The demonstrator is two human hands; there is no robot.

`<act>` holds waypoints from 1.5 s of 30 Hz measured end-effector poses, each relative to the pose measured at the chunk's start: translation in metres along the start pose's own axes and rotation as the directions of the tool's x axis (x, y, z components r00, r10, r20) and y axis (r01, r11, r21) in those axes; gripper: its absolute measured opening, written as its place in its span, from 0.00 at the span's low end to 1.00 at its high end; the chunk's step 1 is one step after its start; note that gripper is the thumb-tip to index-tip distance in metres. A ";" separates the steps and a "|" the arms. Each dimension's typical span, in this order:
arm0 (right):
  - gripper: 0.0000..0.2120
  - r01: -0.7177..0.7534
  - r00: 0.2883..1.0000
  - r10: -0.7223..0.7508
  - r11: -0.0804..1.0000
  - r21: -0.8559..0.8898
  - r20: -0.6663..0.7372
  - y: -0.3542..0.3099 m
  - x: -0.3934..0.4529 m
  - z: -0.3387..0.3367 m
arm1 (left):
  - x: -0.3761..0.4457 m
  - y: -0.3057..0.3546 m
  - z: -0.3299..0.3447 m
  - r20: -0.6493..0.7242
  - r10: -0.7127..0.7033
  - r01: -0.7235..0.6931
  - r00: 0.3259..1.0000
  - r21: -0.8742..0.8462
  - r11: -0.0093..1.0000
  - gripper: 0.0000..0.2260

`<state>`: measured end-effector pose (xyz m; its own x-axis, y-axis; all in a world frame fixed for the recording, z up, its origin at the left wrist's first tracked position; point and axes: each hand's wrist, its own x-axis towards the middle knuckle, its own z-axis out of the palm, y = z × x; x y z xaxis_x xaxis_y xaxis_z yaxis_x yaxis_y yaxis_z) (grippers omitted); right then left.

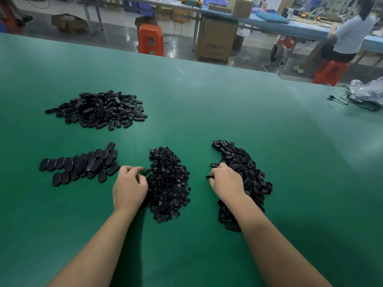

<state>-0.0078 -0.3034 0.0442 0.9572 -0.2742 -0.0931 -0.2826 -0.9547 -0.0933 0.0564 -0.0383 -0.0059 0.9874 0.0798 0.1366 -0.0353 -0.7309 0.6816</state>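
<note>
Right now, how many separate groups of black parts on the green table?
4. Far-left heap of black oval plastic shells; near-left rows of flat black oval covers; centre heap of small black round discs; right heap of black oval shells, partly hidden.

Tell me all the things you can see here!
Table: one, green, under everything.
Round bits: one heap, black, near middle.
Shells: one heap, black, near right.
Far heap: one, black ovals, far left.
Flat ovals: rows, black, near left.
Bag: one, clear, far right edge.
Cables: a tangle, black, beside the bag.
Stools: two, red, floor beyond.
Box: one, brown, floor beyond.
Person: one, seated far right.
Left hand: one, pinching a round bit at the heap's edge.
Right hand: one, gripping a shell.
</note>
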 end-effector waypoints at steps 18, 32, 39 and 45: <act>0.05 -0.227 0.914 0.323 -0.100 0.969 0.248 -0.041 -0.027 0.031 | -0.002 0.002 -0.001 0.026 0.012 -0.013 1.000 0.019 1.000 0.14; 0.03 -0.111 0.953 0.277 -0.053 0.992 0.121 -0.040 -0.036 0.035 | -0.001 0.002 -0.003 -0.018 0.015 -0.016 1.000 -0.040 0.999 0.08; 0.02 -0.094 0.947 0.304 -0.030 0.995 0.099 -0.040 -0.036 0.042 | 0.003 -0.002 0.000 0.006 0.021 -0.021 1.000 0.013 1.000 0.09; 0.07 -0.074 0.939 0.334 -0.044 0.996 0.084 -0.044 -0.037 0.044 | 0.003 -0.002 0.001 -0.004 0.036 -0.036 0.999 0.015 0.999 0.07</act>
<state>-0.0336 -0.2465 0.0080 0.7992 -0.5661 -0.2021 -0.1211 0.1776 -0.9766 0.0600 -0.0370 -0.0074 0.9848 0.0562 0.1644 -0.0686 -0.7437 0.6650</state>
